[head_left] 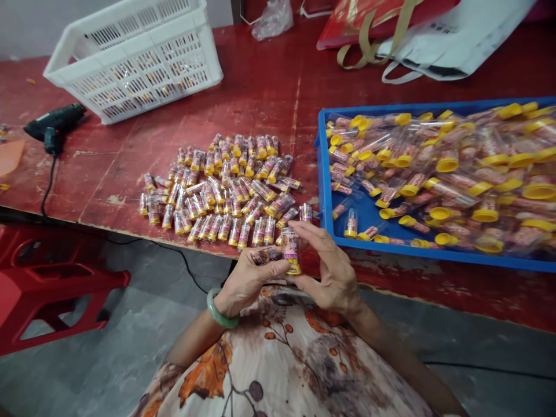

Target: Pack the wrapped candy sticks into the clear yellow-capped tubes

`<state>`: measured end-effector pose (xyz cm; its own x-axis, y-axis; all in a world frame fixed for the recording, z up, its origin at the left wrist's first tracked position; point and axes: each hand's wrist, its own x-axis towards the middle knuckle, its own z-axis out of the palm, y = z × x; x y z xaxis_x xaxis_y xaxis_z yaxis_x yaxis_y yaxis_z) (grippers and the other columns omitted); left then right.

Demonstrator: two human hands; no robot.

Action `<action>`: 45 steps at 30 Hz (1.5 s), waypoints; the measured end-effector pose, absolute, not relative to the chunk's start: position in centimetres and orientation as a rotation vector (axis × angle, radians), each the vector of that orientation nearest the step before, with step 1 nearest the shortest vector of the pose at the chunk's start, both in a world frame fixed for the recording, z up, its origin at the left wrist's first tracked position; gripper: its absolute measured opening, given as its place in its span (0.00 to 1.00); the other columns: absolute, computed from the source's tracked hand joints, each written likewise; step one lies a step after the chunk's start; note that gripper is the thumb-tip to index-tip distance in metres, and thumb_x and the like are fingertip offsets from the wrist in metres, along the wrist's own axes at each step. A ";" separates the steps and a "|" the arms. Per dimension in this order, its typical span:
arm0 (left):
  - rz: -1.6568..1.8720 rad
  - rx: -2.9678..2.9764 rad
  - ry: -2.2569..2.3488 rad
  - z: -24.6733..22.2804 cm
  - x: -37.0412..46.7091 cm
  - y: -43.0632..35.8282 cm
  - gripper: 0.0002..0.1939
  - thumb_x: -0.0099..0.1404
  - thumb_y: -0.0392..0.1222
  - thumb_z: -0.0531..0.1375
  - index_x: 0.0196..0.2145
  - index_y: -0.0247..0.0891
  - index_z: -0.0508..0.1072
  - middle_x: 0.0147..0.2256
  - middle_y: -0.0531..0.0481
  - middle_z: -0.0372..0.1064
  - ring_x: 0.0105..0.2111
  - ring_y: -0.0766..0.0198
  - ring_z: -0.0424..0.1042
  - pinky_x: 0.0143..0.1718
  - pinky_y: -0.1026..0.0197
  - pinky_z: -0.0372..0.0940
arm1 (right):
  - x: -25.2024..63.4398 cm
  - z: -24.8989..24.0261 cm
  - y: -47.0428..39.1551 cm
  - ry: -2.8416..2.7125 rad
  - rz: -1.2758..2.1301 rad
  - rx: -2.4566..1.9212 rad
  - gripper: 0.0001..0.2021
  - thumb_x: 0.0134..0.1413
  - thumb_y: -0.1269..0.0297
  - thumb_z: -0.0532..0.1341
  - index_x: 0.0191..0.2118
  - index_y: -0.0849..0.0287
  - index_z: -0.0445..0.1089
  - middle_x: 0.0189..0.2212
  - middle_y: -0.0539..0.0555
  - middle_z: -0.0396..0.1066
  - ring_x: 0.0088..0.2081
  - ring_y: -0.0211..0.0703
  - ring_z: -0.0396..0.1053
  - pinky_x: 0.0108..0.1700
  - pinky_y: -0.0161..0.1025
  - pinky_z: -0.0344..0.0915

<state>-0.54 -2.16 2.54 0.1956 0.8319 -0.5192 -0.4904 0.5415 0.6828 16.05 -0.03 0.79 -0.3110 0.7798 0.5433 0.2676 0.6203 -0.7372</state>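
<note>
From my view, the left hand (254,278) is clamped on a labelled tube (291,252), positioned left of the blue tray (326,174); the right hand (330,269) has thumb and fingers apart beside it. Both work at the counter's (278,75) front edge. Bare surface lies beyond the tube cluster (217,197), left of the tray.

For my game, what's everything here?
Table: one, red, middle
Basket: one, white, back left
Tool: one, black, left
Sheet: one, orange, left
Labelled tubes: dozens, purple, yellow, middle
Tray: one, blue, right
Capped tubes: many, clear, yellow, tray
Handled bags: two, red, white, back
Plastic bag: one, clear, back
Stools: unclear, red, floor
Cords: some, black, left
Dress: one, patterned, lap
Bangle: one, green, left wrist
Left hand: one, bare, holding labelled tubes
Right hand: one, bare, beside
</note>
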 end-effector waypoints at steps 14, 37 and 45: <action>0.955 0.451 1.045 2.9 -0.1 -2.8 0.20 0.44 0.43 0.74 0.36 0.33 0.79 0.32 0.46 0.76 0.31 0.62 0.73 0.38 0.59 0.66 | 15.7 0.8 -0.7 -1.765 0.680 -0.878 0.32 0.45 0.74 0.59 0.60 0.56 0.60 0.57 0.60 0.65 0.58 0.56 0.64 0.59 0.59 0.61; 1.148 0.635 1.285 3.0 -3.8 1.7 0.19 0.46 0.46 0.73 0.34 0.33 0.78 0.31 0.47 0.75 0.27 0.65 0.72 0.28 0.63 0.68 | 17.8 1.2 -0.3 -1.846 0.670 -0.880 0.29 0.51 0.69 0.65 0.59 0.57 0.61 0.57 0.63 0.63 0.58 0.56 0.63 0.53 0.53 0.67; 1.021 0.997 1.697 1.4 -5.6 10.0 0.16 0.45 0.48 0.69 0.23 0.33 0.72 0.18 0.53 0.66 0.17 0.67 0.64 0.19 0.65 0.60 | 22.3 1.4 -0.9 -1.740 0.537 -0.977 0.21 0.49 0.72 0.66 0.51 0.55 0.69 0.50 0.59 0.70 0.49 0.53 0.69 0.44 0.47 0.70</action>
<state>-5.61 9.95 1.36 -0.2784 0.9190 -0.2793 0.1840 0.3364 0.9236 22.30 -0.87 1.37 -0.1464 0.8161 0.5591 0.3587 0.5705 -0.7388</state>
